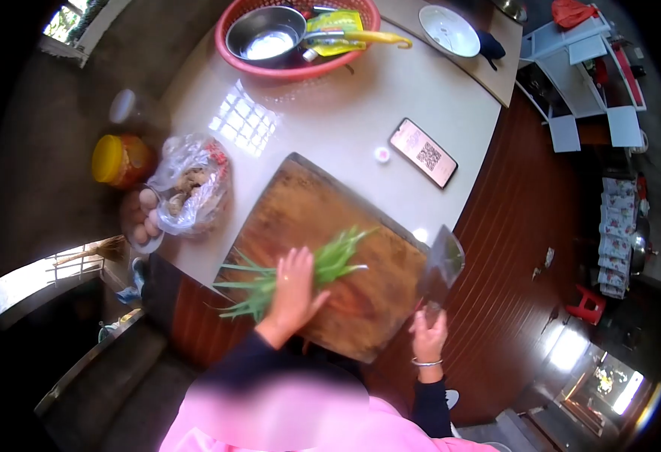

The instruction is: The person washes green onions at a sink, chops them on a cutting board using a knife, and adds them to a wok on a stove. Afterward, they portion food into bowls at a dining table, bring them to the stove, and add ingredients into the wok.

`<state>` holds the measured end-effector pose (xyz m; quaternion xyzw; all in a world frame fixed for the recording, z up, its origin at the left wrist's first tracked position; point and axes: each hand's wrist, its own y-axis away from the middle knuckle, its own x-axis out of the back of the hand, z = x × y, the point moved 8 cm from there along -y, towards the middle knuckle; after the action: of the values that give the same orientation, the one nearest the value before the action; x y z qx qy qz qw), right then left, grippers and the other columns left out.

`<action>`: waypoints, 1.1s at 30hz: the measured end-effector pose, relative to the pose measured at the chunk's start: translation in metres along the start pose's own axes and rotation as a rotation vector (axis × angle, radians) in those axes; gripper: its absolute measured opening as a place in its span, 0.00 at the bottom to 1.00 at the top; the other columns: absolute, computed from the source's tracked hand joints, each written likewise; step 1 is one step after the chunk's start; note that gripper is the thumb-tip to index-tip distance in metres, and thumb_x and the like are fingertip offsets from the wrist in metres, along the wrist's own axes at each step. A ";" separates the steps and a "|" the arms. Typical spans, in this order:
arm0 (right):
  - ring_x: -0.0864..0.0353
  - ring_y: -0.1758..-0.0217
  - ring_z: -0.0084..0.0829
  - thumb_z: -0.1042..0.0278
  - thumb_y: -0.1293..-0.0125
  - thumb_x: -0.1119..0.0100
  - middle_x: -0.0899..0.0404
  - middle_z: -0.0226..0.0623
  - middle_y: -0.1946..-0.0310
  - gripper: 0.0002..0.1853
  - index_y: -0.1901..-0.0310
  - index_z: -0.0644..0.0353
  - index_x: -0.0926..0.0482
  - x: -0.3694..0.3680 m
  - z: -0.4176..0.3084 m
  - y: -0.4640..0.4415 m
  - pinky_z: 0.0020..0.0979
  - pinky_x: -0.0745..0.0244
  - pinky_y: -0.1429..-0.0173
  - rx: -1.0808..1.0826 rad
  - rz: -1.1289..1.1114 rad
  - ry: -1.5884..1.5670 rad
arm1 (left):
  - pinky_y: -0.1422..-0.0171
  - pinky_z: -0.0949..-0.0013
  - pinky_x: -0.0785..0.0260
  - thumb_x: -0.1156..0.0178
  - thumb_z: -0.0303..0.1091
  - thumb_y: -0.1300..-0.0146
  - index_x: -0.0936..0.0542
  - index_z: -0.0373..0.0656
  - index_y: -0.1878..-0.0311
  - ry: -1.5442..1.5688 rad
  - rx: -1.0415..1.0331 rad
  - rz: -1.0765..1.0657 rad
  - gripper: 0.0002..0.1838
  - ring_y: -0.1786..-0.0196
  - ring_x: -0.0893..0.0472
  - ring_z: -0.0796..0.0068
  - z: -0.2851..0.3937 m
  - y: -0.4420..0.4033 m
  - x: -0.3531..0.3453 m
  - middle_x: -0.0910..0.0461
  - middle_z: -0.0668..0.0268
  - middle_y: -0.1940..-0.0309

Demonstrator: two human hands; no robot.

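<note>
Nearby, phone (424, 152) beyond board (330, 260).

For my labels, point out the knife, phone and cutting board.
Knife (441, 262), head view, on the blade.
Phone (424, 152), head view, on the screen.
Cutting board (383, 294), head view, on its bare wood.

Phone (424, 152) on table (353, 113), small white cap (381, 154) just L. Red basket (294, 73) w/ metal pan (265, 38) + yellow pkt (339, 22), behind phone, to L. White bowl (449, 32) behind phone. Bag (195, 188), eggs (149, 215), yellow-lid jar (123, 161) well L of phone.
</note>
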<state>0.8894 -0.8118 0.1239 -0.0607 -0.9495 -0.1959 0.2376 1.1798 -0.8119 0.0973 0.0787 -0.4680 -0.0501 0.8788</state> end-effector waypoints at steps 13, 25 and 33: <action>0.25 0.64 0.55 0.67 0.43 0.42 0.25 0.53 0.69 0.16 0.56 0.65 0.32 -0.041 -0.016 0.017 0.42 0.30 0.62 0.105 -0.197 0.375 | 0.35 0.49 0.49 0.34 0.33 0.55 0.39 0.34 0.41 -0.075 -0.024 0.059 0.37 0.38 0.39 0.49 -0.007 0.015 -0.003 0.39 0.51 0.40; 0.25 0.64 0.56 0.66 0.42 0.45 0.25 0.55 0.67 0.17 0.53 0.65 0.33 -0.045 -0.022 0.012 0.45 0.30 0.61 0.041 -0.263 0.469 | 0.50 0.56 0.36 0.47 0.24 0.51 0.28 0.33 0.51 -0.140 -0.115 0.223 0.20 0.52 0.29 0.52 0.000 0.006 0.010 0.29 0.53 0.54; 0.24 0.63 0.51 0.68 0.43 0.42 0.24 0.52 0.64 0.18 0.52 0.64 0.32 -0.070 -0.070 0.049 0.40 0.28 0.62 0.305 -0.267 0.359 | 0.43 0.57 0.39 0.36 0.28 0.56 0.33 0.33 0.45 -0.041 -0.018 0.179 0.32 0.48 0.31 0.54 -0.005 0.016 0.022 0.31 0.53 0.51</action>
<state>0.9912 -0.7963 0.1647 0.1373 -0.9102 -0.0877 0.3808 1.1963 -0.7996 0.1152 0.0277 -0.4906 0.0229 0.8707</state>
